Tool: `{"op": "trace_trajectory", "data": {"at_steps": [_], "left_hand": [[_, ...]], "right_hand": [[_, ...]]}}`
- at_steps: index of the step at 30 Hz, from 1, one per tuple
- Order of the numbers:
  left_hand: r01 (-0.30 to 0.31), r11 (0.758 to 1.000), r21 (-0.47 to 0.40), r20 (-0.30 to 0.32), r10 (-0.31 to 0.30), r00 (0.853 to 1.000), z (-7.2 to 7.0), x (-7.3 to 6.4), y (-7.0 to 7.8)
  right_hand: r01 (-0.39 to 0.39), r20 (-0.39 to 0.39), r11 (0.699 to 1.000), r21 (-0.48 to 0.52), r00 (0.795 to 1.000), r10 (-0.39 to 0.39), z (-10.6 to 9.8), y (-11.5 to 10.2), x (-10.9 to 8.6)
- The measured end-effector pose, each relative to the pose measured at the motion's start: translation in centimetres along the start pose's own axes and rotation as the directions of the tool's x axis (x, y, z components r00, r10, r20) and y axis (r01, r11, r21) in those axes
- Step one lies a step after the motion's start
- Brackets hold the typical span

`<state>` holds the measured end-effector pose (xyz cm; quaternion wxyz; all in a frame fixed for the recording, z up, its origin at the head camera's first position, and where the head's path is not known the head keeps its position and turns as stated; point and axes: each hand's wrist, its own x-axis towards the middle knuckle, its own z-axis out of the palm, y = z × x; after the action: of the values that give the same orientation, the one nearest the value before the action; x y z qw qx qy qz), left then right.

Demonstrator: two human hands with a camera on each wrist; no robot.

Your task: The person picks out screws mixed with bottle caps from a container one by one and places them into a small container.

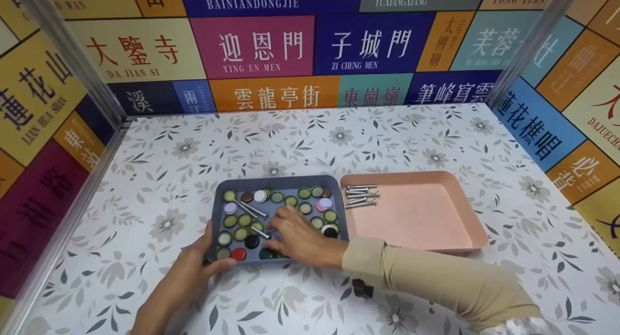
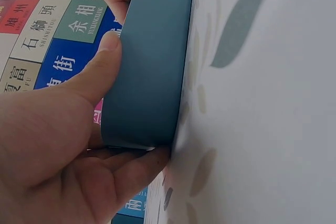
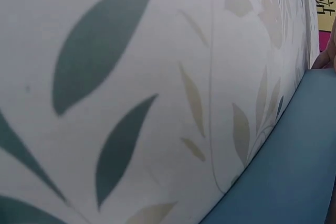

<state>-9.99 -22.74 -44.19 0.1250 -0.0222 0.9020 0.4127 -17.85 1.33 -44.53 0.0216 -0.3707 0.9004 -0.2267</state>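
A blue-grey tray (image 1: pixel 276 181) holds many bottle caps (image 1: pixel 240 234), most showing greenish insides, others red, black, white, brown or lilac. Among them lie a few silver screws (image 1: pixel 260 232). My left hand (image 1: pixel 196 257) grips the tray's near left corner. In the left wrist view, its thumb (image 2: pixel 107 51) lies against the tray wall (image 2: pixel 147 61) and the fingers curl round the corner. My right hand (image 1: pixel 300 236) reaches down into the tray, with thumb and fingertips apart on either side of one screw's end. The right wrist view shows mostly tablecloth and the tray's outer wall (image 3: pixel 283 166).
A pink tray (image 1: pixel 411 214) stands right beside the blue-grey one, with several silver screws (image 1: pixel 362 194) at its left side. Under both is a floral tablecloth (image 1: pixel 339 136). Panels with printed signs (image 1: pixel 261 44) enclose the table at the back and sides.
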Motion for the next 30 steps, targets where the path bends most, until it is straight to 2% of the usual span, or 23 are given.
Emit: {"op": "trace_trajectory", "data": {"at_steps": [9,19,30], "left_hand": [[-0.019,0.998,0.055,-0.019,0.021,1.0,0.07,-0.17,0.05],[-0.034,0.999,0.037,-0.025,0.035,0.999,0.14,-0.2,-0.1],[-0.034,0.999,0.035,-0.019,0.035,0.999,0.12,-0.14,-0.05]], "right_hand": [[0.027,-0.022,0.996,-0.088,0.999,-0.029,0.25,-0.08,-0.28],[0.007,0.005,0.996,-0.083,1.0,-0.007,0.22,-0.27,-0.05],[0.026,-0.006,0.999,-0.039,1.0,-0.026,0.33,-0.14,0.15]]}}
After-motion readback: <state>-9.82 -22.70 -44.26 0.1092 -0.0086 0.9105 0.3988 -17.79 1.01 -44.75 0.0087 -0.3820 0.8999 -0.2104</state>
